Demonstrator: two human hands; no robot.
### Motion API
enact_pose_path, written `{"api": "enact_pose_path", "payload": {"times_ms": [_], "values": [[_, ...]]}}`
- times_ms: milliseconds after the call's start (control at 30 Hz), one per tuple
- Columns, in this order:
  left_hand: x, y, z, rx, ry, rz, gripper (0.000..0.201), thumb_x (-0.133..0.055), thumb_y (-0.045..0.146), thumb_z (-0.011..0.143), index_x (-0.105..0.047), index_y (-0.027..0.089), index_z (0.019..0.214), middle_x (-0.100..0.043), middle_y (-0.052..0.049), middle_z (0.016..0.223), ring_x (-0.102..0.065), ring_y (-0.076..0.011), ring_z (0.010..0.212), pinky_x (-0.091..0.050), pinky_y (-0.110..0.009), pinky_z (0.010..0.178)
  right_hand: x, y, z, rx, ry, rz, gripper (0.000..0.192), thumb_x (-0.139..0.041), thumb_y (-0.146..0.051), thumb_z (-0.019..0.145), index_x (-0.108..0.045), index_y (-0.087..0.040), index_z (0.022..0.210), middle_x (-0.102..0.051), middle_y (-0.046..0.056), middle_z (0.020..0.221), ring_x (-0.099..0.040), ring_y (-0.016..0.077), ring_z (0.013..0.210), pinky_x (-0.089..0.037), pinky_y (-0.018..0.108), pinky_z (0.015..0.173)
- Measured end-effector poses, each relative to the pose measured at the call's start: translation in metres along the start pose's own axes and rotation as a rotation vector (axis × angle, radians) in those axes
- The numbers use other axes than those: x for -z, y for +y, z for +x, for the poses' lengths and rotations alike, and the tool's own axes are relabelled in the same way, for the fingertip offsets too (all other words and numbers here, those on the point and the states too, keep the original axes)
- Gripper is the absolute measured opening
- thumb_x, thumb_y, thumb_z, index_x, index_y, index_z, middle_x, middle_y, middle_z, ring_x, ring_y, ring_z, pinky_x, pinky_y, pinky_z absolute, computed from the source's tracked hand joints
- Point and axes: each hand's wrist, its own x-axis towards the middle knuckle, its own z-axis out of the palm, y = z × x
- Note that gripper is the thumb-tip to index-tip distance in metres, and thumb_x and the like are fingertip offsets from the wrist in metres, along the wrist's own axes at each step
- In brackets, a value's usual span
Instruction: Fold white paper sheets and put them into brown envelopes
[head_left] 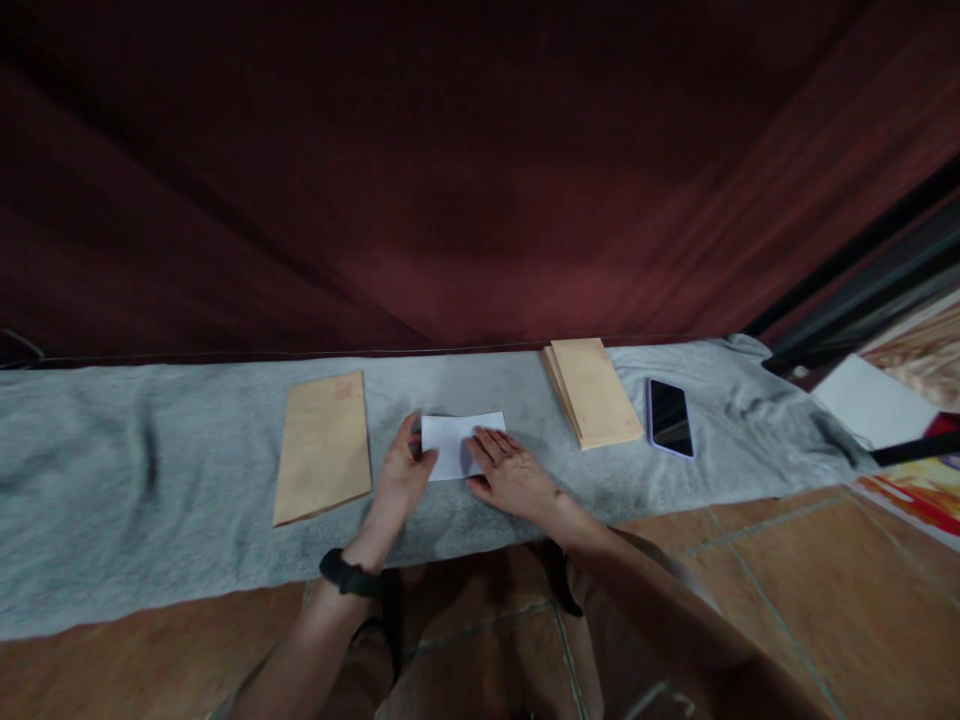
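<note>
A small white sheet of paper (450, 447), apparently folded, lies on the grey cloth in front of me. My left hand (403, 475) holds its left edge, with the thumb over the near left corner and the fingers at the far left side. Across the right part of the paper, my right hand (514, 475) lies flat, fingers stretched out and pressing down. A brown envelope (322, 445) with faint red print rests left of my left hand. To the right of the paper sits a small stack of brown envelopes (598, 390).
A phone (670, 418) in a purple case lies right of the envelope stack. The grey cloth (90, 480) covers a long, narrow surface. Behind it hangs a dark red curtain (465, 200). Brown floor tiles (757, 580) show below, and dark bars (862, 260) stand at the right.
</note>
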Motion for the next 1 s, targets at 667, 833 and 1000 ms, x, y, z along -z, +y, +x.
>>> {"api": "enact_pose_path", "payload": {"times_ms": [667,833,1000], "values": [[-0.013,0.016,-0.008,0.132,-0.195,-0.342,0.075,-0.083,0.034,0.065,-0.058,0.017,0.133,-0.073,-0.001,0.081,-0.067,-0.0188,0.07,-0.05,-0.028,0.064,0.005,0.004,0.022,-0.674,0.48,1.654,0.033,-0.078,-0.036,0.069,-0.072,-0.021,0.098,-0.076,0.003,0.093,-0.067,0.0204,0.084,-0.052,0.032,0.074],[-0.009,0.007,-0.004,0.115,-0.202,-0.146,0.06,-0.076,0.031,0.065,-0.063,0.018,0.123,-0.063,0.005,0.061,-0.056,-0.0141,0.052,-0.041,-0.023,0.049,-0.004,0.025,0.024,-0.727,0.497,1.467,0.038,-0.07,-0.032,0.066,-0.068,-0.021,0.103,-0.072,0.001,0.083,-0.065,0.0201,0.078,-0.052,0.031,0.066],[0.008,0.015,0.005,0.088,-0.287,-0.136,0.053,-0.077,0.034,0.063,-0.069,0.017,0.112,-0.069,0.001,0.07,-0.062,-0.0163,0.061,-0.045,-0.025,0.055,-0.004,0.038,0.019,-0.807,0.51,1.439,0.051,-0.067,-0.034,0.07,-0.062,-0.022,0.119,-0.071,0.0,0.081,-0.066,0.0203,0.074,-0.053,0.031,0.061]]}}
